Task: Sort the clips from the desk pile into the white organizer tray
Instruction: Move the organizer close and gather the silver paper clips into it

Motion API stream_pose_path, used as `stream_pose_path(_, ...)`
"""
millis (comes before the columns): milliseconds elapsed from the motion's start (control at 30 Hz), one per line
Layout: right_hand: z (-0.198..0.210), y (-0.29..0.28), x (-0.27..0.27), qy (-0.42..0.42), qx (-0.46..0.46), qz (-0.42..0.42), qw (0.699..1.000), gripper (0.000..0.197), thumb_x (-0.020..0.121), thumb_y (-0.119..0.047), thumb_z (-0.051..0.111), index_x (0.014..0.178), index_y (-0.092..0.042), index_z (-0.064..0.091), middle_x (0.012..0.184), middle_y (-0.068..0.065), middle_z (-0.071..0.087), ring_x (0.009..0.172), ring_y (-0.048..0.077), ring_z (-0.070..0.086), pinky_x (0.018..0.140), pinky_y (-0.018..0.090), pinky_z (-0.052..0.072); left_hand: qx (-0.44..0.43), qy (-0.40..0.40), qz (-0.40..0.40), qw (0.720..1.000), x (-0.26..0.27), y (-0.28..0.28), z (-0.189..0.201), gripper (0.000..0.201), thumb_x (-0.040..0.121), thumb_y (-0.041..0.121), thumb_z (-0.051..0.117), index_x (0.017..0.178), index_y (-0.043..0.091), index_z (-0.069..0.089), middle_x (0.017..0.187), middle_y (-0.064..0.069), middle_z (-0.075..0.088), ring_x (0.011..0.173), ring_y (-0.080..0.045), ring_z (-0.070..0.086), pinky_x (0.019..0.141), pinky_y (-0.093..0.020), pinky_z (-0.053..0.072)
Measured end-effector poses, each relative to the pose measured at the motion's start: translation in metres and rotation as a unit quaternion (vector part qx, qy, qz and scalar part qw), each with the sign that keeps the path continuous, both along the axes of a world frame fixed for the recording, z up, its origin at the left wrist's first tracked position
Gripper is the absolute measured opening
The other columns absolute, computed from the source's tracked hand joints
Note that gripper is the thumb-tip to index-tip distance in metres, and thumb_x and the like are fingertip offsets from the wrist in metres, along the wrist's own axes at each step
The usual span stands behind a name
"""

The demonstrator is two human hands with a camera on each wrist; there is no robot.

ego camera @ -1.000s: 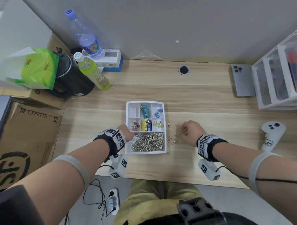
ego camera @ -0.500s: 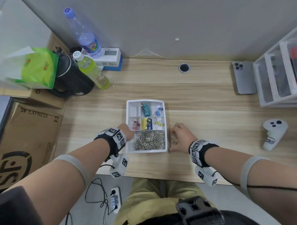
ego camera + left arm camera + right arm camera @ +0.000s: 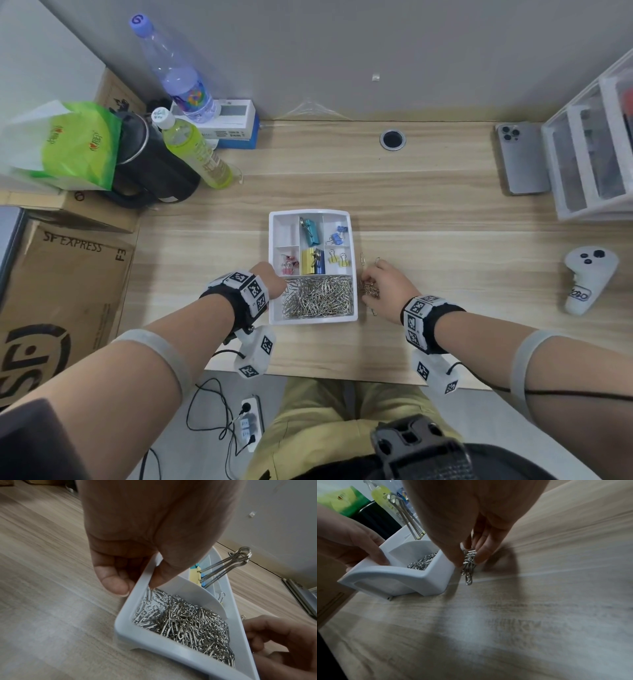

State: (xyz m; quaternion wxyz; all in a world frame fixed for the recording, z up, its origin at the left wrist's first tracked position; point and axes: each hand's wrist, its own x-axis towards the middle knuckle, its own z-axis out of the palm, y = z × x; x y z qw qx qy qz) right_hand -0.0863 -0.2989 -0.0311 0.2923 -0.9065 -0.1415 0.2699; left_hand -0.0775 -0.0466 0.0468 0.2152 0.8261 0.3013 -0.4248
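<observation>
The white organizer tray [image 3: 354, 267] sits mid-desk; its near compartment is full of silver paper clips [image 3: 318, 296], with coloured binder clips [image 3: 311, 230] in the smaller cells behind. My left hand [image 3: 272, 279] grips the tray's left wall [image 3: 137, 595], thumb inside and fingers outside. Just right of the tray, my right hand [image 3: 380, 282] pinches a bunch of paper clips [image 3: 468, 563] between thumb and fingers, low over the desk. Two loose clips [image 3: 363, 261] lie beyond it beside the tray.
A phone [image 3: 522, 159] and clear drawers [image 3: 589, 154] stand at the back right, a white controller [image 3: 587, 279] at the right. Bottles [image 3: 195, 154], a black kettle [image 3: 150, 168] and a green bag [image 3: 68, 144] crowd the back left. The desk's near edge runs just below my wrists.
My right hand slid left from the scattered clips to the tray's right wall, gathering them into a pinched bunch. The left hand stayed on the tray.
</observation>
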Motion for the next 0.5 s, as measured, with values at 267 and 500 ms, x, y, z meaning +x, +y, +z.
stream_pose_path(267, -0.005, -0.007, -0.006, -0.01, -0.032, 0.027, 0.999, 0.076, 0.063, -0.039, 0.084, 0.13, -0.019, 0.055, 0.12, 0.0, 0.046, 0.112, 0.019, 0.041, 0.097, 0.034, 0.044, 0.001, 0.005, 0.0, 1.0, 0.001, 0.001, 0.0, 0.021, 0.09, 0.0, 0.042, 0.071, 0.008, 0.039, 0.061, -0.006, 0.035, 0.049, -0.02, 0.036, 0.044, -0.026, 0.031)
stream_pose_path(500, -0.004, -0.013, 0.006, 0.052, -0.003, 0.063, 0.997, 0.078, 0.065, -0.031, 0.085, 0.135, -0.015, 0.054, 0.121, 0.003, 0.048, 0.111, 0.021, 0.048, 0.1, 0.034, 0.044, 0.0, 0.005, -0.002, 1.0, 0.001, 0.0, 0.0, 0.022, 0.09, 0.0, 0.043, 0.071, 0.009, 0.038, 0.061, -0.006, 0.033, 0.049, -0.019, 0.035, 0.044, -0.027, 0.029)
